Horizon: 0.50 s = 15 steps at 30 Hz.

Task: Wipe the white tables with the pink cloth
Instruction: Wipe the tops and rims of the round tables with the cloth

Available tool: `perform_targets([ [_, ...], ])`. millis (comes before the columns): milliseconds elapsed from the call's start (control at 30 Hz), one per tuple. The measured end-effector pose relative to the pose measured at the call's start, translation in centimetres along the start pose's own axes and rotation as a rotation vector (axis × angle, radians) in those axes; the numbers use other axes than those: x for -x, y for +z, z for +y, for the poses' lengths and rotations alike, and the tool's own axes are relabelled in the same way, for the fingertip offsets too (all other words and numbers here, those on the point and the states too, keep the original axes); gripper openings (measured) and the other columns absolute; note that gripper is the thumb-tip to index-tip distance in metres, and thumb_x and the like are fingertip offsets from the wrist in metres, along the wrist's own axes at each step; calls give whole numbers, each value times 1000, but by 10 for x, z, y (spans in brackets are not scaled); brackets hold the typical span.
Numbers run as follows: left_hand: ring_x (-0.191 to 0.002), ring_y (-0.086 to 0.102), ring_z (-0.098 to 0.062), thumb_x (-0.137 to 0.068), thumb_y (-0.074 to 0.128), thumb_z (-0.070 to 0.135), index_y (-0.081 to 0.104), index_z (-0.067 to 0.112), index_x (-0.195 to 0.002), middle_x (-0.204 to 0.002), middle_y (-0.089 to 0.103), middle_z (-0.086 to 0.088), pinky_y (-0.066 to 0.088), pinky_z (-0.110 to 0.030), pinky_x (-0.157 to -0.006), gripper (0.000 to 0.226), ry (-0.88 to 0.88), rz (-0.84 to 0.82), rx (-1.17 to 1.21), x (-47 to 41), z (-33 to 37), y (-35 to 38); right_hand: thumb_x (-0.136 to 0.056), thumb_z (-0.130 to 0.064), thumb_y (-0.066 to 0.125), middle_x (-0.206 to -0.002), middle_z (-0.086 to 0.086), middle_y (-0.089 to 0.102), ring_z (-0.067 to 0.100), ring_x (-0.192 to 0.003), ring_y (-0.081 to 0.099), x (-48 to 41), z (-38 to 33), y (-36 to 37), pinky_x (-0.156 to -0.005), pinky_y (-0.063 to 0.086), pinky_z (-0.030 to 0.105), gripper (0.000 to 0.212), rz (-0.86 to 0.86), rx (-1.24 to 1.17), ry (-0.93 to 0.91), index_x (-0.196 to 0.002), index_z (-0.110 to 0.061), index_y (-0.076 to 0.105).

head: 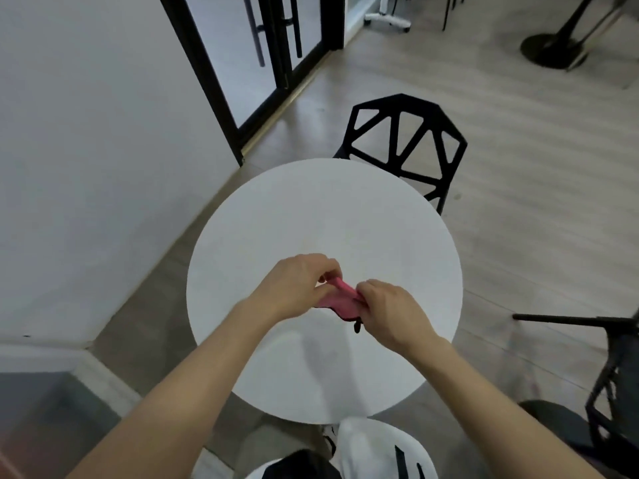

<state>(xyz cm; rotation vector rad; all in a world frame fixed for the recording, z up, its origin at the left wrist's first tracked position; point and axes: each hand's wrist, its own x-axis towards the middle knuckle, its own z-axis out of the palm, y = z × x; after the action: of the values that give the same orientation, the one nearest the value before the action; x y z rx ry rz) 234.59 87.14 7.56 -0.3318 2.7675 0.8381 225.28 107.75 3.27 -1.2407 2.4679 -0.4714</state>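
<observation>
The round white table (328,209) stands close to the white wall (86,133) on its left side, with only a narrow strip of floor (518,167) between them. On the right the pale, wood-grained floor lies open up to a black chair (608,375). Another black chair (404,146), its back an angular open lattice, is pushed in tight against the table's far edge. Beyond it is a black-framed glass door (273,46), and in the far right corner a black pedestal base (553,50).

The tabletop is smooth and matte, with a thin, clean rim. Over its middle, a little toward the near edge, the person holds the pink cloth (340,299) bunched into a soft, thick fold. The left hand (294,288) pinches one end with curled fingers, and the right hand (390,312) grips the other end. A small dark bit hangs from the cloth's underside. I cannot tell whether the cloth touches the table.
</observation>
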Motion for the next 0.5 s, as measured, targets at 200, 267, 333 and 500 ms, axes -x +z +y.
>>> perform_targets([
  [200, -123, 61, -19, -101, 70, 44, 55, 33, -146, -139, 59, 8, 54, -41, -98, 48, 86, -240, -501, -19, -86, 5, -95, -16, 54, -77, 1, 58, 29, -68, 54, 10, -11, 27, -59, 37, 41, 12, 33, 27, 278, -84, -12, 55],
  [267, -126, 60, -20, -102, 68, 43, 53, 32, -149, -143, 57, 6, 54, -41, -98, 51, 150, -283, -600, -40, -122, 2, -93, -10, 54, -78, 1, 59, 30, -69, 55, -9, -22, 31, -58, 34, 39, 8, 35, 59, 359, -85, -13, 53],
  [333, -127, 59, -22, -104, 64, 42, 52, 30, -151, -144, 57, 5, 53, -40, -97, 49, 244, -323, -671, -60, -153, -6, -97, -9, 55, -72, -1, 53, 28, -65, 51, -26, -38, 40, -54, 25, 36, 13, 70, 95, 448, -86, -15, 49],
  [500, -122, 63, -22, -109, 55, 43, 54, 31, -148, -138, 61, 6, 50, -38, -90, 41, 471, -418, -758, -80, -221, -39, -113, -29, 46, -75, -6, 46, 23, -61, 48, -52, -107, 67, -53, 27, 38, 24, 265, -75, 710, -94, -15, 47],
])
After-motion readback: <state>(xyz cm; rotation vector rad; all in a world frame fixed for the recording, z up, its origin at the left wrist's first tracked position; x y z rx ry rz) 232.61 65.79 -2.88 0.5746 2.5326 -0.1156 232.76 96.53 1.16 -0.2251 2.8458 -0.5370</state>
